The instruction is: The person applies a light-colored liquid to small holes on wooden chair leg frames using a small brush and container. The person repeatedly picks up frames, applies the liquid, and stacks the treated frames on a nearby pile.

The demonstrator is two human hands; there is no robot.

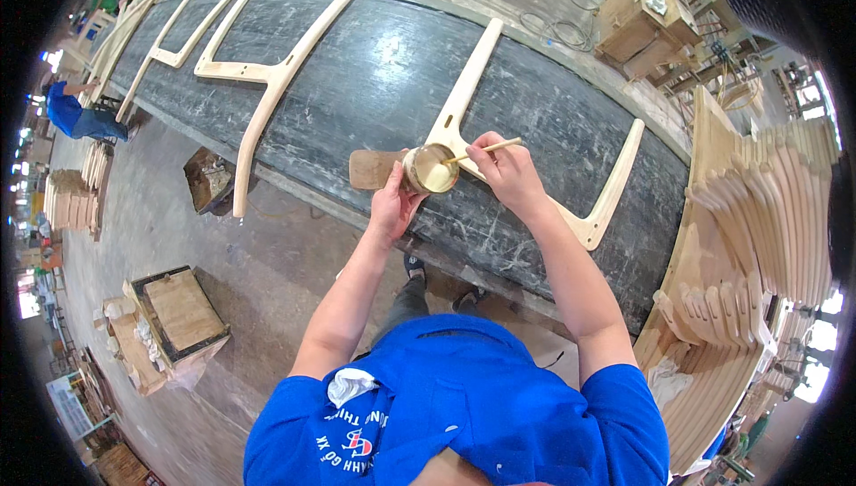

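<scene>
Left hand: grip curled around the tin, above the table
Right hand: grip pinching a stick, tip inside the tin
Near frame: wooden, seemingly unfinished
Farther frames: laid out; done or left, cannot tell

Part of the left hand hidden behind the can, wooden frame partly covered by can and right hand, 1 distant co-worker too small to make out clearly

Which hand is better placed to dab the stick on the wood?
Probably the right hand: it grips the stick, close to the pale frame. The left hand is busy holding the can.
</scene>
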